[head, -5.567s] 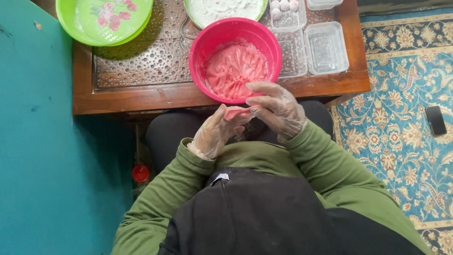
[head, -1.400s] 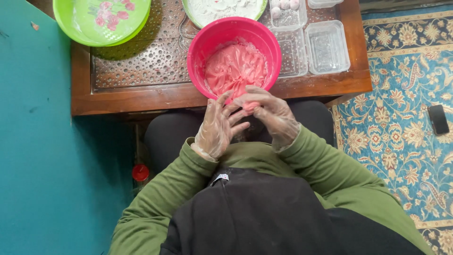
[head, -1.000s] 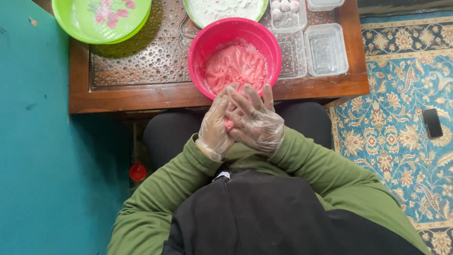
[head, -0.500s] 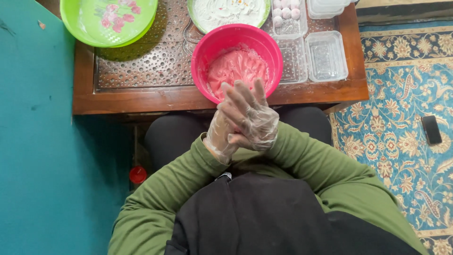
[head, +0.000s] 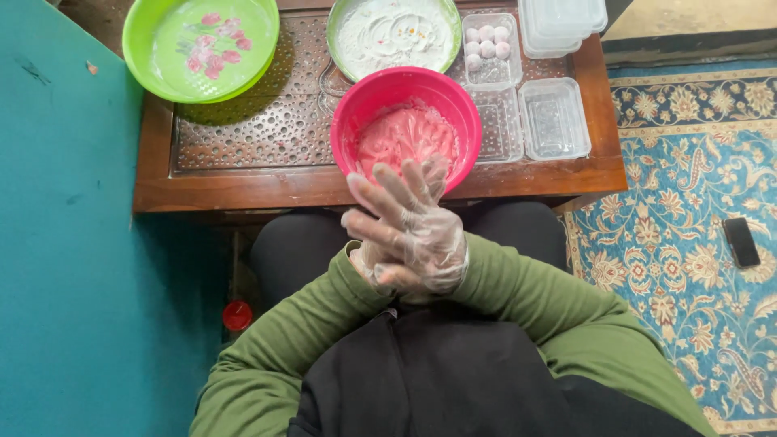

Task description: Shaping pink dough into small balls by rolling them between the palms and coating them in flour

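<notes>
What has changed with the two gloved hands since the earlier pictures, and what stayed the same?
The right hand turned flat over the left hand, palms pressed together, fingers pointing toward the pink bowl; before, both cupped a small pink piece, now hidden. The pink bowl, green bowl and clear trays stayed on the table.

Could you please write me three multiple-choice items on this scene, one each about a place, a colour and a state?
1. Where does the pink bowl stand?
A. On the wooden table, near its front edge
B. On the carpet
C. On the person's lap

2. What colour is the bowl with the flower pattern?
A. Blue
B. Green
C. White

3. How are the right hand and left hand placed?
A. Far apart
B. Both inside the pink bowl
C. Pressed together, palm to palm

Answers: 1 A, it sits on the tabletop just ahead of the hands. 2 B, its rim and inside are bright green. 3 C, the gloved hands overlap, fingers spread.
</notes>
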